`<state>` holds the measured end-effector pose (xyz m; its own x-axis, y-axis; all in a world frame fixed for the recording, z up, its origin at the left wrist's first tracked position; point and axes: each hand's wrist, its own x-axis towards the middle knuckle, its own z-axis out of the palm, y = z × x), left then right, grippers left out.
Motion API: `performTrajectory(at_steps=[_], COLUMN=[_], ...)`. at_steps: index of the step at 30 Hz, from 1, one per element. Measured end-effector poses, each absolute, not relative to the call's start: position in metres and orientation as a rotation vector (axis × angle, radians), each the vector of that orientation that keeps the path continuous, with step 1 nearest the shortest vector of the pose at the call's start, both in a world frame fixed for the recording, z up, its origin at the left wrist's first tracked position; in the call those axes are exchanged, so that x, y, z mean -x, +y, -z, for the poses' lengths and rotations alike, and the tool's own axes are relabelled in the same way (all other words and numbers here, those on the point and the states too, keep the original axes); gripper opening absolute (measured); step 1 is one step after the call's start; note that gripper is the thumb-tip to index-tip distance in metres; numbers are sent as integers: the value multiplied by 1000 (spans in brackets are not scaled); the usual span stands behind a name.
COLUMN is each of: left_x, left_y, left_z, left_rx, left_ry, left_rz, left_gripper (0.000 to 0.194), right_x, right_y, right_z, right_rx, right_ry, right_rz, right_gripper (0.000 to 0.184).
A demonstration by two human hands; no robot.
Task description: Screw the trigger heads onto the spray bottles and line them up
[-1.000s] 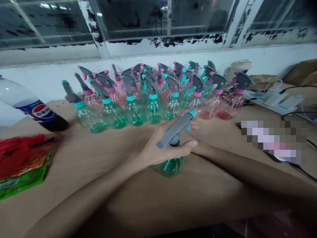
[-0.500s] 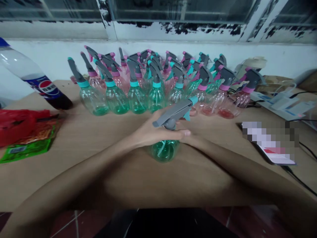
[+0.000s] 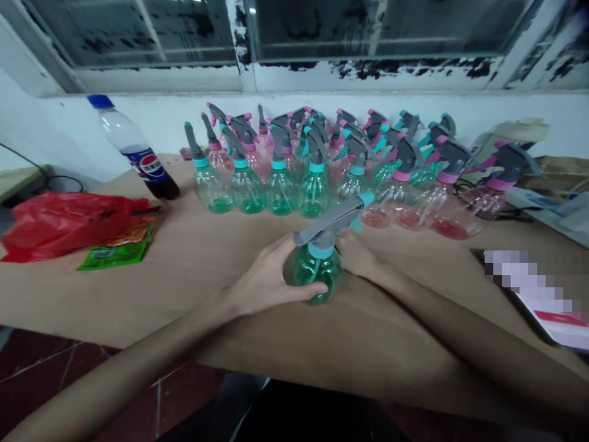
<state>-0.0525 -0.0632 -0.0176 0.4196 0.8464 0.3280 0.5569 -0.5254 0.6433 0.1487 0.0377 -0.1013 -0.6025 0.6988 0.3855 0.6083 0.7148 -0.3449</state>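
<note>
A green see-through spray bottle with a turquoise collar and a grey trigger head stands upright near the middle of the table. My left hand is wrapped around the left side of its body, the thumb across the front. Behind the bottle's right side, below the turquoise trigger, is my right hand; its fingers are mostly hidden, and whether they grip the bottle does not show. Farther back stand several similar bottles, among them a green spray bottle and a pink spray bottle.
At left are a cola bottle, a red plastic bag and a green snack packet. A phone lies at right, near cables and a white power strip. The wooden table backs onto a white wall below windows.
My left hand has gone from the bottle's neck down to its body, uncovering the turquoise collar. The right hand stays behind the bottle. The view has swung left.
</note>
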Motion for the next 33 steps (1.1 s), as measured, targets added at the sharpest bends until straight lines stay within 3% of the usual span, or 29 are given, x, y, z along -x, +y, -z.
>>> performTrajectory(at_steps=[9,16,22,27,33], left_x=[140,213,251,262,280], left_y=[-69,-68,-56,-33,1], left_z=[6,-3,-2,-5,-2], left_rx=[-2315,-1959,-1816,-1792,-1758], left_ry=[1776,2101,2177,2305,2361], left_rz=[-855,-957,-1154,-1122,-1159], left_gripper=[54,53,61,63,56], right_x=[-148,-148,-148,-149,-149], right_y=[43,41,40,40,40], right_z=[107,108,108,111,114], right_rx=[904,909,914,906,909], right_ry=[-2420,-2411,-2412,-2401,-2407], right_rz=[-233,-235,-237,-260,-254], right_gripper=[37,36,37,37,41])
